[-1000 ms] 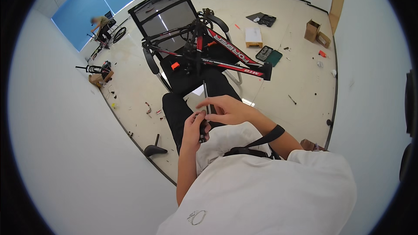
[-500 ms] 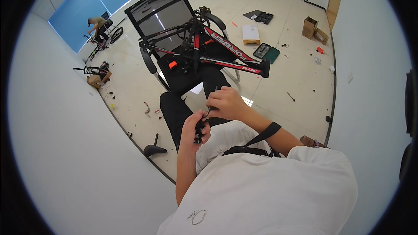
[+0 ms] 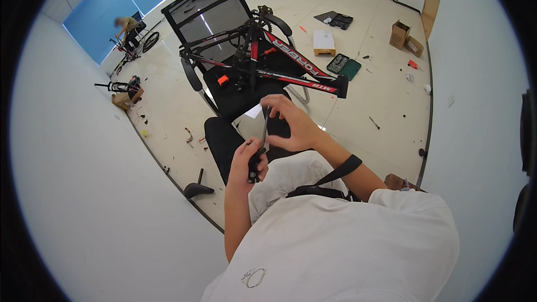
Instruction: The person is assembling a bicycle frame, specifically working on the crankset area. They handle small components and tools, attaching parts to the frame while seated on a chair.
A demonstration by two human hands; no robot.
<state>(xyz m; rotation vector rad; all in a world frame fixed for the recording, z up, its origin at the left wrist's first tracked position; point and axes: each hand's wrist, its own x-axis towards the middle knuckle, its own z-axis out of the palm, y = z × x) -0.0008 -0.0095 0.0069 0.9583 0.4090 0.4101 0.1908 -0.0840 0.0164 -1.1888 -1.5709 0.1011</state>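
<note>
1 rod (image 3: 265, 127); long axis forward

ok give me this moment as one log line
left hand: holding small black part | right hand: spread at thin metal rod | bicycle frame: on black chair

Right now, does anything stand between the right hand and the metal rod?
Nothing visible does: the right hand curves, open, beside the metal rod, which extends from the left hand holding a black part; contact is unclear.
</note>
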